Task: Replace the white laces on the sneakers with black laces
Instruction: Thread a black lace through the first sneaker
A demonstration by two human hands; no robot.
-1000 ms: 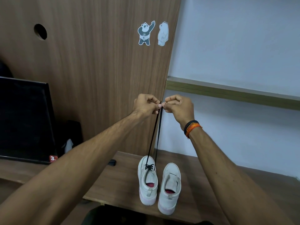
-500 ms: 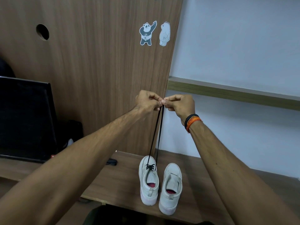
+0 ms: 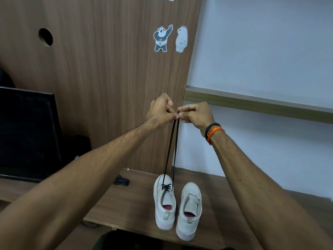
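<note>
Wooden desk top (image 3: pixel 126 210) runs along a pale wall, with a tall wood-grain panel (image 3: pixel 100 87) standing at its back edge. Two cartoon bear stickers (image 3: pixel 170 38) sit high on the panel, round hole (image 3: pixel 45 36) at upper left. Black monitor screen (image 3: pixel 27 134) stands toward the desk's left end. Small dark bundle (image 3: pixel 121 181), maybe lace, too small to tell, lies near the back edge, left of the shoes.

Two off-white low sneakers with red insoles stand side by side near the front edge, heels toward the camera. Left sneaker (image 3: pixel 164 201) has thin black lace (image 3: pixel 171 150) threaded through only its toe-end eyelets; both lace ends rise straight up, taut. Right sneaker (image 3: pixel 190 210) shows no lace, tongue loose.

Both hands raised well above the shoes, knuckles almost touching. Left hand (image 3: pixel 160 112) pinches one lace end between thumb and curled fingers. Right hand (image 3: pixel 196 114) pinches the other end likewise; black and orange wristbands (image 3: pixel 213 131) on that wrist.
</note>
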